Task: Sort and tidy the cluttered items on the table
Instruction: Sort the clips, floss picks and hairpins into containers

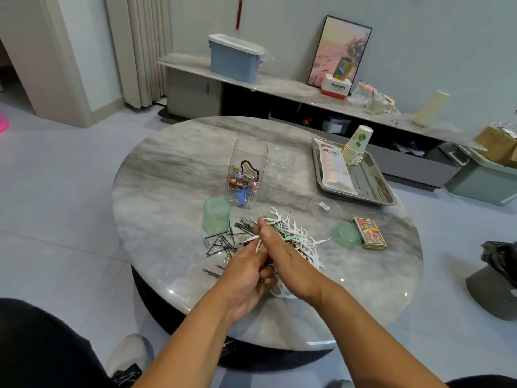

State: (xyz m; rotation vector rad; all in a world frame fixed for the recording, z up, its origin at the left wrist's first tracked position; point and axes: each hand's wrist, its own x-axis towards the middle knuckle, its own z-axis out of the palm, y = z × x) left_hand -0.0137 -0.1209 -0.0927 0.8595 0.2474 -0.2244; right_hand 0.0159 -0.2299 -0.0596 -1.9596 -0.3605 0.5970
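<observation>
Both hands are held together over the clutter on the round marble table (173,175).

White floss picks (300,236) are pinched in the left hand (246,278); whether anything is gripped by the right hand (282,256) cannot be told, and the pile of floss picks and hairpins (221,242) beneath is partly hidden. "Panasonic" is read on a white box (337,86) behind; the matchbox (369,232) print is illegible.

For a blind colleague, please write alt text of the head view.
Two bare hands, left hand and right hand, meet over a heap of white plastic floss picks and black metal hairpins on a round grey marble table. Behind stand a clear plastic box of clips and a green translucent cup.
</observation>
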